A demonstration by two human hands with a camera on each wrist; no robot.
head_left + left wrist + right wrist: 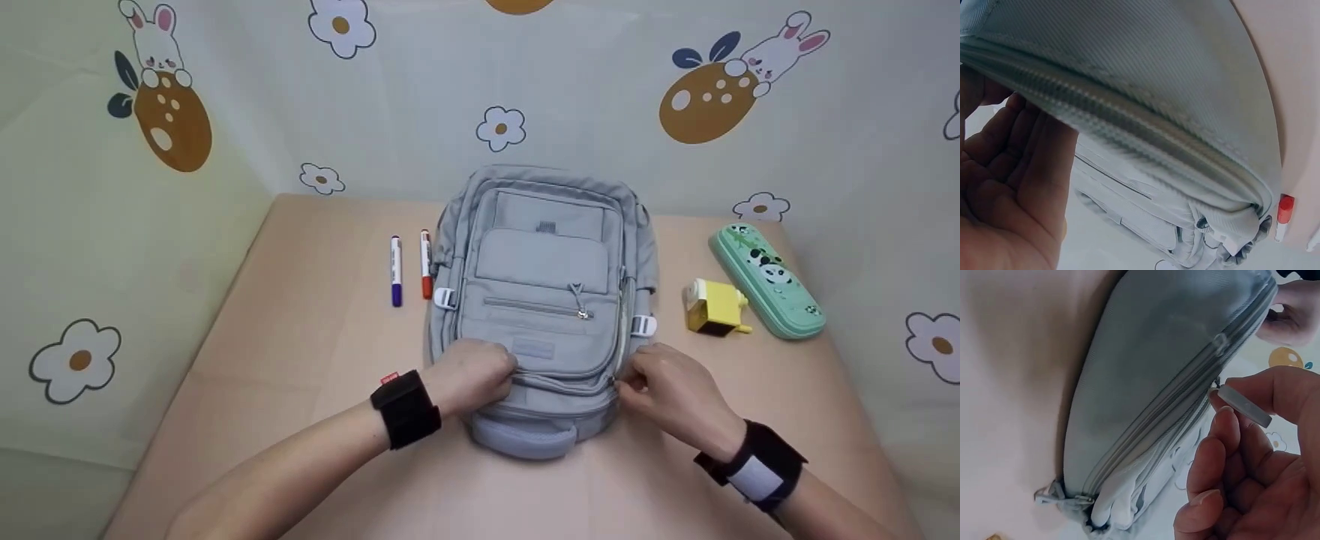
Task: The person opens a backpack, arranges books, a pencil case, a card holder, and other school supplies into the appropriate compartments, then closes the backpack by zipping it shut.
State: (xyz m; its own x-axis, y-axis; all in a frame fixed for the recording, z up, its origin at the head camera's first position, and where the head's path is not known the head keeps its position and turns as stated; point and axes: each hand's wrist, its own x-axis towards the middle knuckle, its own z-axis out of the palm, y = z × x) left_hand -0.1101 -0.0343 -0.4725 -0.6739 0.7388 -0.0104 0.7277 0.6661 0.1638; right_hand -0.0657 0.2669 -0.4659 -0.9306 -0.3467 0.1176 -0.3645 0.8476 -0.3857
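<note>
A grey backpack [541,259] lies front side up, its carry handle [525,439] toward me. My left hand [474,376] grips the fabric edge along the zipper seam at its near left; in the left wrist view the fingers curl under that zipper [1129,126]. At the near right corner my right hand [675,386] pinches a grey zipper pull [1245,405] between thumb and forefinger. Along the right side the zipper stands parted, and pale lining [1123,486] shows in the gap.
Left of the backpack lie a blue-capped marker [396,270] and a red-capped marker [426,262]. To the right are a yellow pencil sharpener [716,307] with a crank and a green panda pencil case [772,281]. A patterned curtain [585,97] surrounds the table [315,330].
</note>
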